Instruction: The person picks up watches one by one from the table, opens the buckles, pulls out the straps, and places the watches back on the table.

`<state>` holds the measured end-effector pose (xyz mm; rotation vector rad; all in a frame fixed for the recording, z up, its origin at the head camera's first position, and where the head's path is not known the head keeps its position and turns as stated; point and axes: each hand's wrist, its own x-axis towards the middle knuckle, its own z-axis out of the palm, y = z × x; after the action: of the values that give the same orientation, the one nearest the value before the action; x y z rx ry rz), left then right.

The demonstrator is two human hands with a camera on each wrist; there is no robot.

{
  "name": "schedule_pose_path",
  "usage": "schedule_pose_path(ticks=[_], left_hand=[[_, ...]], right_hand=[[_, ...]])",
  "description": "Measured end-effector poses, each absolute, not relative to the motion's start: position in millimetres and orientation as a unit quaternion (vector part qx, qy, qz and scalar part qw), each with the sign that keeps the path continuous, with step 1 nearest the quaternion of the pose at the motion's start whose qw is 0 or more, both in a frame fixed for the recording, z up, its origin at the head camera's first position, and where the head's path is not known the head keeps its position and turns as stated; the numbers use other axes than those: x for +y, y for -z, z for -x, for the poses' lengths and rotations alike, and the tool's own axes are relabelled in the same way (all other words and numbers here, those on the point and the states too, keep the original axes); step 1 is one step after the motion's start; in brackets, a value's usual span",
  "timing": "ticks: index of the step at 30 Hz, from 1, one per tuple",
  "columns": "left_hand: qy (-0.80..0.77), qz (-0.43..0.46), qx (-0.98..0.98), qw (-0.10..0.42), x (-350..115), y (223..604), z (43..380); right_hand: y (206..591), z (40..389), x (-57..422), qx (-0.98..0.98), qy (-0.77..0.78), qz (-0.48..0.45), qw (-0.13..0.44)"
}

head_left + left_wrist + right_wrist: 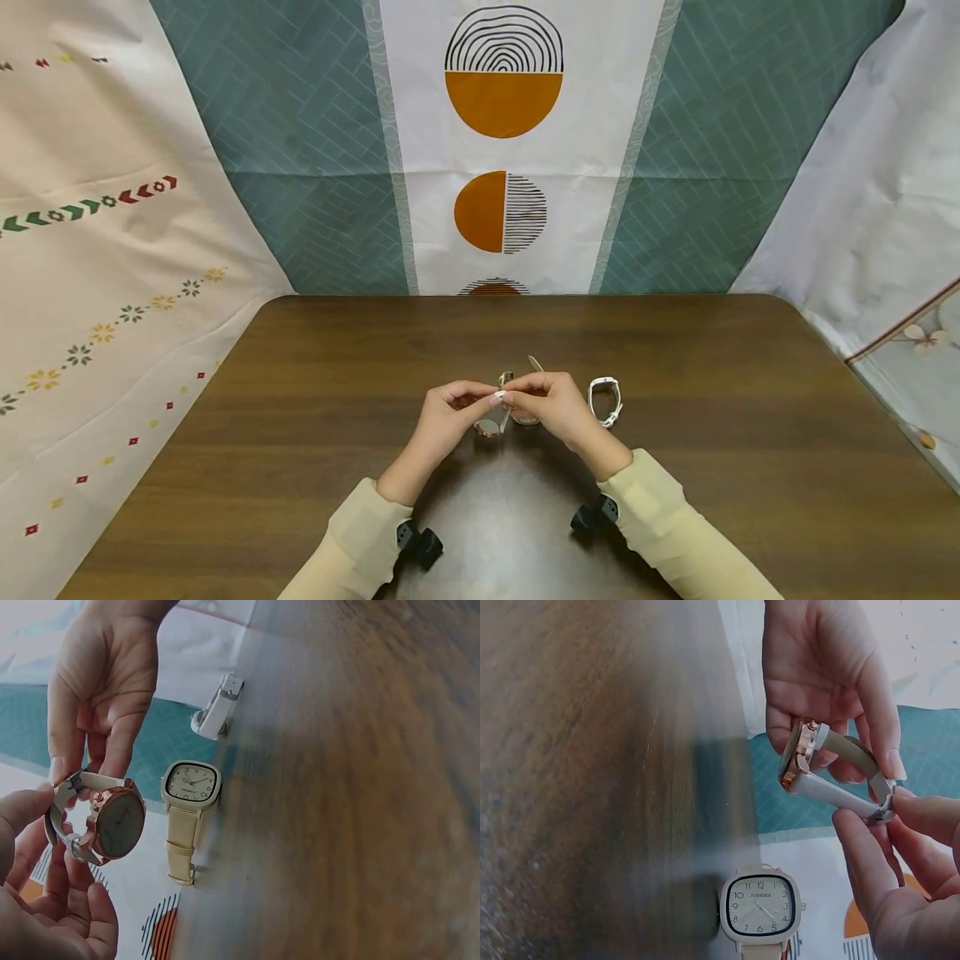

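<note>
Both hands meet over the table around a round watch with a rose-gold case and a white strap. Its strap is looped round, with the buckle end at the fingertips. My left hand pinches the strap end between thumb and fingers. From the other side, my right hand pinches the same strap close by. The watch face hangs below the fingers in the head view. A cream square-faced watch lies just beyond the hands, partly hidden by the right hand in the head view.
A white watch with its strap closed in a loop stands to the right of the right hand. The brown wooden table reaches back to a patterned cloth. Black cameras hang under the cuffs.
</note>
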<state>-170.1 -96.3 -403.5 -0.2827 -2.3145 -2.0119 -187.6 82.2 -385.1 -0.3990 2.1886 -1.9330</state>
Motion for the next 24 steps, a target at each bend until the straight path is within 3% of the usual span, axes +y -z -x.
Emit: schedule_pose_path(ticks=[24], left_hand=[[0.645,0.085,-0.758,0.034,-93.3,402.4,169.2]], right_hand=[[383.7,182.9,77.8,0.745,0.649,0.135,0.074]])
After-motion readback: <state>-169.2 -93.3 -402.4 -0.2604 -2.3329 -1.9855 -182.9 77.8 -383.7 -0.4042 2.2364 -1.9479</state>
